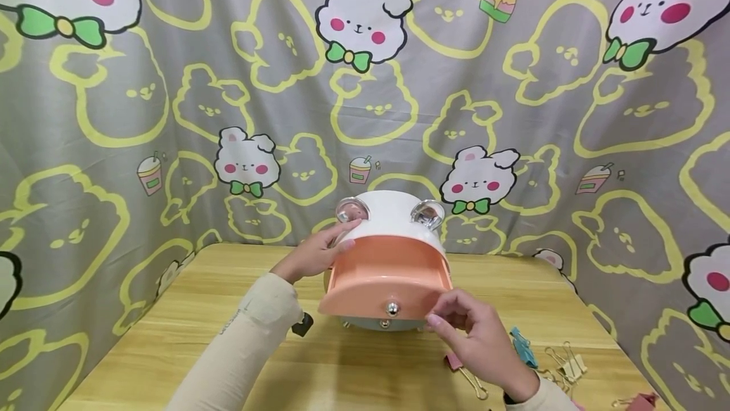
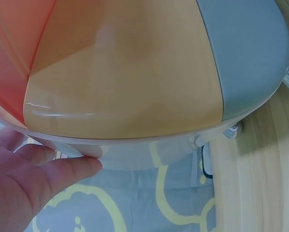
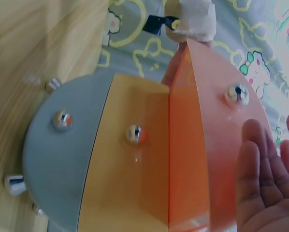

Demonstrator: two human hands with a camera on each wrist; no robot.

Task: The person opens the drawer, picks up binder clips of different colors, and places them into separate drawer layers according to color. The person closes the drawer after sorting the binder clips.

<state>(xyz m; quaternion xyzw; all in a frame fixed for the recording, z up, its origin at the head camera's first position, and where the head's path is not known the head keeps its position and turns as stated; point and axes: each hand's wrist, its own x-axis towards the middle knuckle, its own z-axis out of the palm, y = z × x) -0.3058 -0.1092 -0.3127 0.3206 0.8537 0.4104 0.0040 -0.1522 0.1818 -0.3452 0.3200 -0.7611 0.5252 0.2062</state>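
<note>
A small rounded drawer box with a white shell (image 1: 393, 211) and shiny ear shapes stands on the table. Its top drawer (image 1: 365, 297), coral with a silver knob (image 1: 392, 309), is pulled out; the head view shows no contents in the visible part. Below it, the yellow drawer (image 3: 127, 164) and blue-grey drawer (image 3: 62, 154) are closed. My left hand (image 1: 312, 252) rests against the shell's left side, fingers extended along it. Near the coral drawer's right front corner is my right hand (image 1: 479, 332), its fingers loosely bent and holding nothing; whether they touch the drawer I cannot tell.
Binder clips lie at the right front of the wooden table (image 1: 228, 309): a pink clip (image 1: 454, 361), a teal clip (image 1: 523, 347), a yellow clip (image 1: 572, 368) and a dark red clip (image 1: 643, 402). A patterned curtain (image 1: 296, 101) surrounds the table's back and sides.
</note>
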